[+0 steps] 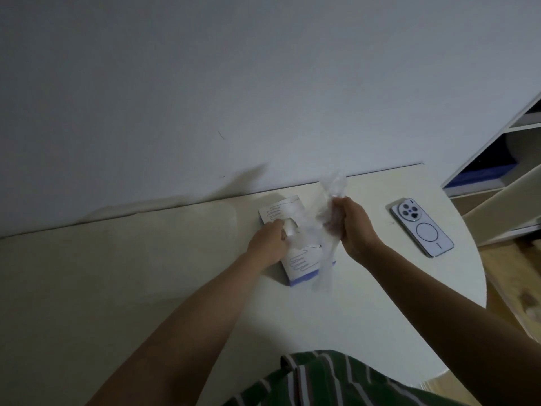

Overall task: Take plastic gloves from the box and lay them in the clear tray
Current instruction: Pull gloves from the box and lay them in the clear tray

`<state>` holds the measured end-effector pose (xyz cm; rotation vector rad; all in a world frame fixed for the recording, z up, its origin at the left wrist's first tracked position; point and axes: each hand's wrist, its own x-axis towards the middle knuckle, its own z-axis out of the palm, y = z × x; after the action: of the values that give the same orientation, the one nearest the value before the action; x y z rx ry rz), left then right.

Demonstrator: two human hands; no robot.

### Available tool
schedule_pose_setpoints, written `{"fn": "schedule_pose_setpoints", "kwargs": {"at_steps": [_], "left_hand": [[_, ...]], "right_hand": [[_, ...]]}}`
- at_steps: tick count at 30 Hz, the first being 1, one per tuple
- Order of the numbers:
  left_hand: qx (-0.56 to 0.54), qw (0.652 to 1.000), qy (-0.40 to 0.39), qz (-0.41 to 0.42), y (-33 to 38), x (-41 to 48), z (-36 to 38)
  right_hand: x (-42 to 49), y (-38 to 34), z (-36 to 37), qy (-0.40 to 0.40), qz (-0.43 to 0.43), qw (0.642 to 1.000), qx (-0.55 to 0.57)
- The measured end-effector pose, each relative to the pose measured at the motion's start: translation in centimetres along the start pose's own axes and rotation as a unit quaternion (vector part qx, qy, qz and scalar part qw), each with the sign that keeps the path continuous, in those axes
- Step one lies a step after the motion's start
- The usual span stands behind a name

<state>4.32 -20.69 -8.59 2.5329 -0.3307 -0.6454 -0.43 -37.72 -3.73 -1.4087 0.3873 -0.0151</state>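
Both hands are busy at the box [301,262], which lies flat on the white table [380,294] near the wall. Left hand [268,244] rests on the box with its fingers curled at the opening and holds it down; whether it also pinches a bit of film there, I cannot tell. Right hand [355,230] is closed in a fist around a bunch of plastic gloves [332,186] and is raised above the box. A stretched piece of film runs from the fist down to the opening.

In my judgement the step in hand is the pulling out. It looks like several gloves come together, so it is better to pull slowly and straight up while the left hand keeps the box down, otherwise the box may lift or slide. Thin film tears and clings easily, so a gentle pull is safer than a jerk.

To the left of the box I see a faint outline with a round corner, probably the clear tray [228,218]; the bunch must go there, across the left arm. A phone [421,227] lies to the right, well apart.
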Motion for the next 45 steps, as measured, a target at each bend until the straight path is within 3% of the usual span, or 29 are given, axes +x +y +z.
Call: {"fn": "schedule_pose_setpoints", "kwargs": {"at_steps": [2, 3, 5, 6, 12, 18, 21, 23, 27, 30, 33, 36, 38, 43, 45], "left_hand": [[-0.161, 0.985, 0.064, 0.004, 0.7, -0.8, -1.7], [-0.278, 0.958, 0.07, -0.005, 1.4, -1.1, -2.5], [-0.449, 0.892, 0.047, -0.029, 2.4, -1.8, -4.5], [-0.477, 0.878, 0.025, -0.034, 2.6, -2.1, -5.4], [-0.508, 0.859, -0.072, -0.004, 0.8, -4.5, -7.2], [-0.59, 0.799, 0.11, -0.043, -3.6, -6.4, -9.6], [-0.578, 0.794, 0.18, -0.051, -5.3, -7.4, -10.6], [-0.584, 0.795, 0.152, -0.064, -6.7, -7.9, -11.1], [-0.599, 0.791, 0.025, -0.117, -9.0, -8.8, -11.5], [-0.602, 0.778, 0.113, -0.137, -10.6, -9.3, -12.0], [-0.543, 0.797, 0.236, -0.12, -12.7, -9.1, -12.3], [-0.439, 0.849, 0.272, -0.109, -14.2, -8.8, -12.3], [-0.334, 0.896, 0.277, -0.097, -15.0, -8.6, -12.3], [-0.158, 0.945, 0.271, -0.092, -16.7, -8.3, -12.5], [-0.1, 0.957, 0.256, -0.095, -17.0, -8.1, -12.4]], "right_hand": [[-0.5, -0.2, 0.0, -0.035, 0.021, 0.999, 0.018], [-0.7, -0.3, 0.0, -0.051, 0.023, 0.998, 0.037], [-0.9, -0.6, 0.2, -0.09, 0.001, 0.994, 0.064], [-0.8, -0.6, 0.5, -0.111, -0.02, 0.992, 0.064], [-0.6, -0.8, 4.2, -0.188, -0.033, 0.981, -0.034], [0.3, 0.2, 8.3, -0.253, 0.004, 0.967, -0.032], [0.0, 0.1, 10.8, -0.258, 0.035, 0.965, -0.022], [-0.8, -0.2, 12.8, -0.283, 0.014, 0.957, -0.063], [-1.2, 0.1, 14.9, -0.377, -0.049, 0.921, -0.086], [-0.9, 0.4, 16.7, -0.359, 0.018, 0.931, -0.061], [-0.5, 0.1, 18.1, -0.311, 0.119, 0.94, -0.072], [0.2, -0.2, 18.5, -0.362, 0.094, 0.913, -0.161], [0.6, 0.1, 18.9, -0.337, 0.066, 0.91, -0.232], [2.7, 0.1, 18.8, -0.132, 0.038, 0.976, -0.17], [3.4, 0.0, 18.5, -0.052, -0.059, 0.967, -0.24]]}}
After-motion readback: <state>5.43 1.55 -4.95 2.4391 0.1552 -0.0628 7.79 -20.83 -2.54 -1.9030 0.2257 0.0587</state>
